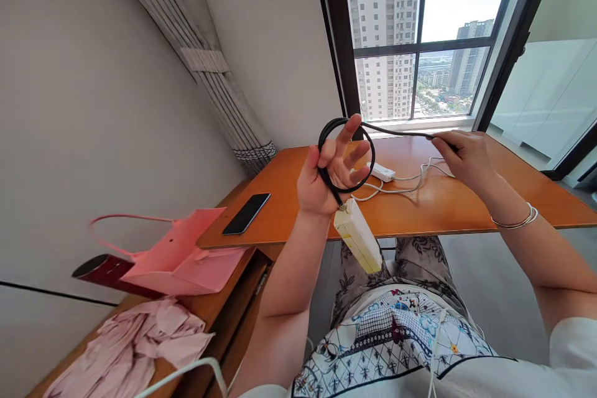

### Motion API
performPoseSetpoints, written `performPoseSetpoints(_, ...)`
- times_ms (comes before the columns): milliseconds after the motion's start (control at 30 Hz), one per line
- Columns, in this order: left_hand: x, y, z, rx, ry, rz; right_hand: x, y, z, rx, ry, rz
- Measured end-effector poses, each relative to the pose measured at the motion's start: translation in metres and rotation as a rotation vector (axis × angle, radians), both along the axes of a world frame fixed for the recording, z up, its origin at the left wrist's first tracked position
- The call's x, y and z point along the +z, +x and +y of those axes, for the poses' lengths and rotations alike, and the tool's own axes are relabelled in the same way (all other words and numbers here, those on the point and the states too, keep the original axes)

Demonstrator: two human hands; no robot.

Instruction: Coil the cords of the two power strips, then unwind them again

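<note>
A black cable [396, 132] is looped in a few turns around the fingers of my left hand [321, 183], above the table's front edge. Its thumb and a finger pinch the loops while the other fingers spread through the coil. From the coil's lower end hangs a yellowed white block [358, 236], shaped like a power strip, tilted over my lap. To the right, my right hand [471, 161] grips the same cable between thumb and fingers. The stretch between both hands is nearly straight. What lies inside the right fist is hidden.
On the wooden table [289, 199] lie a dark phone [246, 214] and a small white power strip [381, 172] with a white cord. At left are a pink bag [186, 261], a dark red cylinder [107, 272] and crumpled pink cloth [135, 342]. A window [420, 47] stands behind.
</note>
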State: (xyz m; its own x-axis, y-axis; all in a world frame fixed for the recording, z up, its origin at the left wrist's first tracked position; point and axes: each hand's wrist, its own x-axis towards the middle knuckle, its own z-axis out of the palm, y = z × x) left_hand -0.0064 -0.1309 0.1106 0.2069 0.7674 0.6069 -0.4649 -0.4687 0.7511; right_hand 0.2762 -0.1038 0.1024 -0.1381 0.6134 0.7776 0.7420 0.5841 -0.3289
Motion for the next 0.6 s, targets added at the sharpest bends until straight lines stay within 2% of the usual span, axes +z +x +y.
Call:
performPoseSetpoints(167, 0.0, 0.011, 0.0, -0.023, 0.037, -0.001, -0.018, -0.033, -0.01, -0.202, -0.276, -0.504)
performPoseSetpoints(267, -0.002, 0.018, 0.001, -0.046, 0.049, 0.023, -0.028, -0.053, -0.017, -0.177, -0.347, -0.683)
performPoseSetpoints(367, -0.005, 0.023, 0.002, -0.083, 0.093, 0.046, -0.034, -0.069, -0.027, -0.059, -0.332, -0.731)
performPoseSetpoints(433, -0.007, 0.025, 0.001, -0.083, 0.135, 0.054, -0.036, -0.074, -0.034, 0.047, -0.328, -0.689)
performPoseSetpoints(500, -0.007, 0.025, 0.0, -0.048, 0.159, 0.054, -0.037, -0.075, -0.038, 0.183, -0.359, -0.59)
performPoseSetpoints(600, -0.004, 0.021, -0.002, 0.035, 0.161, 0.019, -0.045, -0.069, -0.036, 0.453, -0.494, -0.315)
